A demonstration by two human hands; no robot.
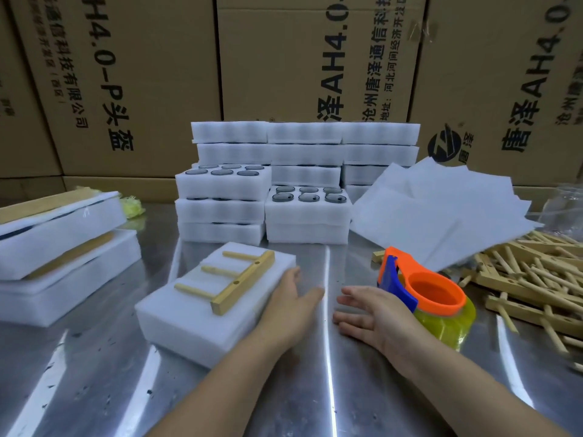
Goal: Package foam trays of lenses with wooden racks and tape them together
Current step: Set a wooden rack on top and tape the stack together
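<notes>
A white foam tray bundle (189, 323) lies on the metal table in front of me, with a wooden rack (235, 283) of three pegs resting on top. My left hand (288, 305) rests with straight fingers against the bundle's right side. My right hand (369, 313) hovers open just right of it, holding nothing. An orange and blue tape dispenser (419, 287) with yellow tape stands directly beside my right hand, behind its wrist.
Stacked foam trays with dark lenses (307, 197) fill the table's middle back. Taped bundles (60, 247) lie at the left. Thin foam sheets (441, 216) and a heap of wooden racks (533, 279) sit at the right. Cardboard boxes (315, 58) wall the back.
</notes>
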